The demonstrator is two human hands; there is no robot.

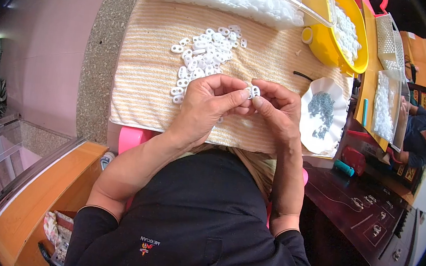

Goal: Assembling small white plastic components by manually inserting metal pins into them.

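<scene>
Over the near part of a striped towel (146,74), my two hands meet at a small white oval plastic piece with two holes (254,91). My left hand (203,103) pinches at its left side with thumb and fingertips. From the right, my right hand (280,109) grips it between thumb and forefinger. Just beyond my left hand lies a loose pile of similar white two-hole pieces (208,54). Beside my right hand is a white fluted dish (307,127) holding many small dark metal parts (322,110), perhaps screws. My fingers partly cover the held piece.
A clear plastic bin (294,4) full of white pieces stands at the far edge, with a yellow basin (362,55) of white pieces beside it. A thin black object (303,75) lies near the dish. Another person (420,134) sits at the right, near a clear tray (400,108).
</scene>
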